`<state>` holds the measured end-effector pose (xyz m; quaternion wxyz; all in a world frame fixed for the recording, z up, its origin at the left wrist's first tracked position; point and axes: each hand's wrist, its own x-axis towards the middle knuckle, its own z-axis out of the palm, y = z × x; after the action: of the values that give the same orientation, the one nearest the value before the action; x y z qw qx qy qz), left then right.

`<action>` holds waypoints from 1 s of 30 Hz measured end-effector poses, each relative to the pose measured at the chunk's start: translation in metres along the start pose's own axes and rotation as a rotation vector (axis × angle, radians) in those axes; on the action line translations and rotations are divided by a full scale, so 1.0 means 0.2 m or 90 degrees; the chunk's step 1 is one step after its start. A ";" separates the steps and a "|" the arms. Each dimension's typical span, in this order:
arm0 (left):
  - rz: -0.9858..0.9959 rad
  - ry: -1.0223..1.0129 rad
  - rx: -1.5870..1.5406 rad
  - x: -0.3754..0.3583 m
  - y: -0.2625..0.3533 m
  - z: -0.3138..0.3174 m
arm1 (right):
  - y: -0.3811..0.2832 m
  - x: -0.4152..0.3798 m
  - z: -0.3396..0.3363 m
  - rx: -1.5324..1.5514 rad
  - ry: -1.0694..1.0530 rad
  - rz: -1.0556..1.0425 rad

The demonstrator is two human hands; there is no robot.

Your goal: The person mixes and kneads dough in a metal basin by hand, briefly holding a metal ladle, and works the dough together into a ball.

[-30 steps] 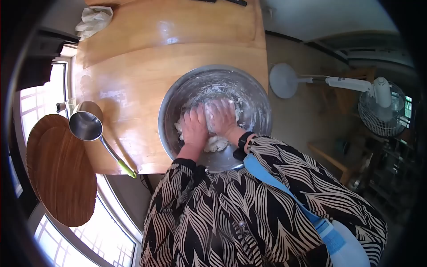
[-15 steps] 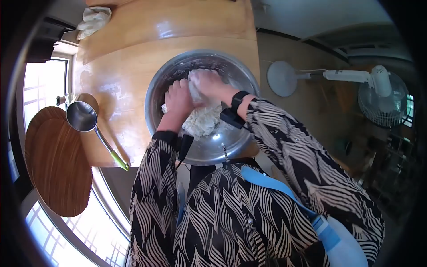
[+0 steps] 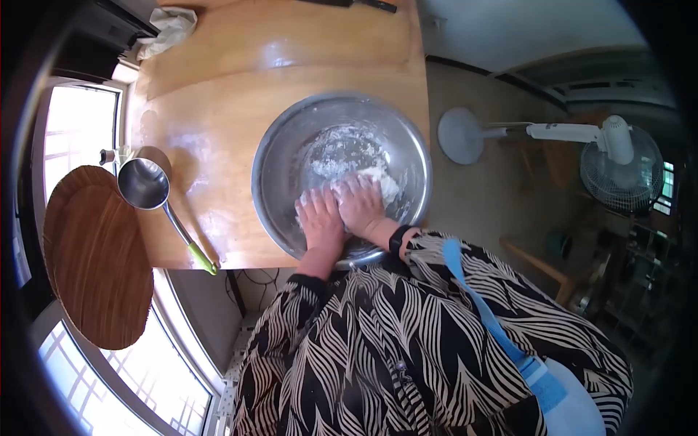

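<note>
A large steel bowl (image 3: 273, 149) stands at the front edge of the wooden table. Inside it lies white, floury dough (image 3: 387, 185), partly covered by both hands, with loose flour (image 3: 345, 149) scattered on the bowl's bottom beyond them. My left hand (image 3: 320, 218) presses down on the near left part of the dough, fingers extended and dusted white. Beside it, touching it, my right hand (image 3: 360, 203) rests flat on the dough with its fingers stretched forward. A dark band is round the right wrist.
On the table's left are a steel ladle (image 3: 144, 184) with a green handle end and a small glass jar (image 3: 116, 155). An oval wooden tray (image 3: 98, 258) stands further left. A cloth (image 3: 171, 30) and a dark-handled tool (image 3: 374, 5) lie at the far edge; a fan (image 3: 622, 163) is right.
Both hands have come down toward the near side of the bowl and now press side by side on the dough. The dough has shifted nearer, and the bowl appears slightly further right.
</note>
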<state>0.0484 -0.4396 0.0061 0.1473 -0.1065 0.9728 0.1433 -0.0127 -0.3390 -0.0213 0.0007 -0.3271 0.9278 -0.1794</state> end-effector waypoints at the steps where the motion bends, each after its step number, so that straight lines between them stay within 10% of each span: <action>1: -0.015 -0.019 0.004 0.02 0.00 -0.01 | 0.01 0.00 0.02 0.020 -0.020 -0.004; 19: -0.090 -0.031 -0.123 0.53 -0.20 -0.12 | 0.19 0.63 0.15 0.082 -0.130 -0.011; 25: 0.181 0.143 -0.061 0.20 0.07 -0.33 | 0.31 0.63 -0.20 0.117 -0.295 0.034; 27: 0.152 0.106 -0.121 0.08 0.06 -0.27 | 0.25 0.50 -0.27 -0.003 -0.185 0.015; 30: 0.093 0.092 -0.025 -0.02 0.04 -0.23 | 0.10 0.27 -0.26 0.013 -0.368 0.046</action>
<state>0.0388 -0.4457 0.0514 0.0636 -0.0484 0.9831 0.1645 -0.0736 -0.3396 0.0278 0.2746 -0.3316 0.8983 -0.0877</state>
